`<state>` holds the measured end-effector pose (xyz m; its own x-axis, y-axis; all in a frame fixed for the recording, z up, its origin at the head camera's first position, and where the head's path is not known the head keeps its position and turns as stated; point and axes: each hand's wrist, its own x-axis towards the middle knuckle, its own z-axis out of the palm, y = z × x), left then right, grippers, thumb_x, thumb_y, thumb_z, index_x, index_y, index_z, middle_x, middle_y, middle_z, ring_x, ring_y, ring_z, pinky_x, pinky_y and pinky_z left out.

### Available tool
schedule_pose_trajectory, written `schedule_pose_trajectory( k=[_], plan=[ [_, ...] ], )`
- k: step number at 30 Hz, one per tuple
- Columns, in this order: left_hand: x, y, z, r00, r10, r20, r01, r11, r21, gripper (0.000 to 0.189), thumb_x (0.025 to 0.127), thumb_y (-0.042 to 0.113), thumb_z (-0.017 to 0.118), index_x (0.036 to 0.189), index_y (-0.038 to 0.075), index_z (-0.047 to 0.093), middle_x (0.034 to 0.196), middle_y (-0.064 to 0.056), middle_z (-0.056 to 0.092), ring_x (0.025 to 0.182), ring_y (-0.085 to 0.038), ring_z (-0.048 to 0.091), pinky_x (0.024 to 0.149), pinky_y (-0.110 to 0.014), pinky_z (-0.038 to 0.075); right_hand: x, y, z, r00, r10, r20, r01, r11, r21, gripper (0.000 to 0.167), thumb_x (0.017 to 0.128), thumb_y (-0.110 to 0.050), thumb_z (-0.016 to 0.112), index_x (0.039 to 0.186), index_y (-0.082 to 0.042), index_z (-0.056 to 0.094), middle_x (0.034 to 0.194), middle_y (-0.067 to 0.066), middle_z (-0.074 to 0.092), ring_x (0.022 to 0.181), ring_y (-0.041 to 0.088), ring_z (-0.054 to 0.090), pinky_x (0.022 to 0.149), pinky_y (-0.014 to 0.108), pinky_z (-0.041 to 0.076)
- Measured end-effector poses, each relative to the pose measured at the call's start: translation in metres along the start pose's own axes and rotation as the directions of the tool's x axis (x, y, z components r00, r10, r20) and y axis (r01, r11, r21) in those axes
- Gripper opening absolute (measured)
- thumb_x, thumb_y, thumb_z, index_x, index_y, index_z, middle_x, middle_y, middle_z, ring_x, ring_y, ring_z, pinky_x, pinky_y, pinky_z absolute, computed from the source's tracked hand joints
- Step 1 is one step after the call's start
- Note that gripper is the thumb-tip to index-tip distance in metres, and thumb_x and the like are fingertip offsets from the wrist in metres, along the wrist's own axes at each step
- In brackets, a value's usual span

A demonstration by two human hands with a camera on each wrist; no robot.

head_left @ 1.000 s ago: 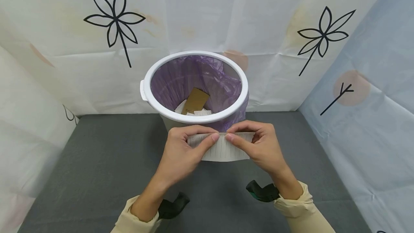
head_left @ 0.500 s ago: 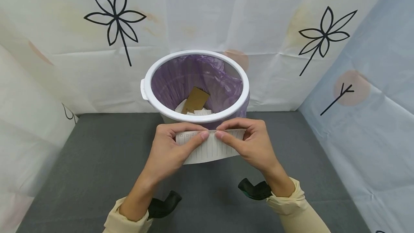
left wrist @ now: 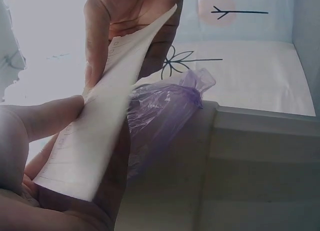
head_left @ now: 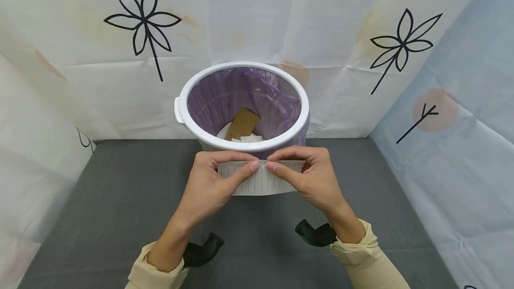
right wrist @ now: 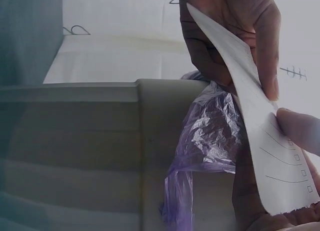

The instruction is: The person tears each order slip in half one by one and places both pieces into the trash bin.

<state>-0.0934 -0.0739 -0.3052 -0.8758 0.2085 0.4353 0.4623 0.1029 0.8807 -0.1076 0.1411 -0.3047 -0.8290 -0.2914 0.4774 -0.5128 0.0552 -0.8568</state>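
A strip of lined white paper (head_left: 263, 182) with small printed boxes along its top edge is stretched between both hands in the head view. My left hand (head_left: 213, 182) pinches its top edge between thumb and index finger, left of the middle. Close beside it, my right hand (head_left: 311, 177) pinches the same edge, the two thumb tips nearly meeting. The left wrist view shows the paper (left wrist: 100, 126) bowed, and so does the right wrist view, where the strip (right wrist: 265, 136) has a ragged end. Both hands are just in front of the bin.
A white-rimmed bin (head_left: 184, 101) with a purple bag (head_left: 277, 97) stands at the table's back. Inside lie a brown card piece (head_left: 243, 124) and white paper scraps (head_left: 252, 138). Patterned cloth (head_left: 249, 17) hangs behind the grey table (head_left: 132, 217).
Both hands have shifted left with the paper, then stayed nearly still. The strip's lower edge has tilted and levelled out a little. Both pinches have stayed on the top edge.
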Motion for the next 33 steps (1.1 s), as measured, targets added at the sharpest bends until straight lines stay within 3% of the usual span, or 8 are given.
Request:
schedule_pose_trajectory(
  k=[7, 20, 28, 33],
  plan=[
    [0.0007, 0.0021, 0.0006, 0.998, 0.058, 0.002, -0.058, 0.998, 0.021, 0.009, 0.089, 0.007, 0.078, 0.098, 0.007, 0.082, 0.095, 0.003, 0.077, 0.096, -0.014, 0.07, 0.084, -0.032, 0.055, 0.0014, -0.0002, -0.0011, 1.0, -0.012, 0.013, 0.012, 1.0, -0.015, 0.008, 0.086, 0.004, 0.078, 0.093, 0.001, 0.078, 0.086, 0.016, 0.075, 0.069, 0.015, 0.065, 0.059, 0.023, 0.051],
    [0.0019, 0.0013, 0.0018, 0.989, 0.145, 0.016, -0.146, 0.984, 0.097, 0.008, 0.09, 0.005, 0.078, 0.097, 0.007, 0.081, 0.095, 0.002, 0.077, 0.093, -0.013, 0.071, 0.083, -0.031, 0.056, 0.0026, -0.0038, -0.0042, 0.996, -0.049, 0.076, 0.058, 0.992, -0.115, 0.014, 0.085, 0.009, 0.076, 0.094, -0.001, 0.079, 0.088, 0.006, 0.076, 0.08, 0.019, 0.073, 0.07, 0.029, 0.058],
    [0.0034, 0.0026, 0.0018, 0.994, 0.107, 0.006, -0.107, 0.993, 0.057, 0.006, 0.089, 0.005, 0.078, 0.093, 0.006, 0.082, 0.091, 0.003, 0.077, 0.088, -0.014, 0.071, 0.079, -0.029, 0.055, 0.0046, -0.0025, -0.0022, 0.975, -0.209, 0.071, 0.218, 0.963, -0.159, 0.002, 0.087, -0.003, 0.08, 0.089, -0.003, 0.079, 0.083, 0.003, 0.075, 0.072, 0.015, 0.07, 0.064, 0.025, 0.054],
    [0.005, 0.0027, 0.0012, 0.998, 0.053, 0.019, -0.053, 0.998, -0.016, 0.005, 0.089, 0.005, 0.078, 0.092, 0.005, 0.082, 0.088, 0.0, 0.076, 0.081, -0.017, 0.07, 0.069, -0.029, 0.056, 0.0043, -0.0012, 0.0005, 0.957, -0.285, 0.053, 0.29, 0.942, -0.171, 0.008, 0.09, -0.011, 0.079, 0.087, -0.003, 0.078, 0.082, 0.001, 0.075, 0.07, 0.014, 0.068, 0.061, 0.023, 0.052]
  ],
)
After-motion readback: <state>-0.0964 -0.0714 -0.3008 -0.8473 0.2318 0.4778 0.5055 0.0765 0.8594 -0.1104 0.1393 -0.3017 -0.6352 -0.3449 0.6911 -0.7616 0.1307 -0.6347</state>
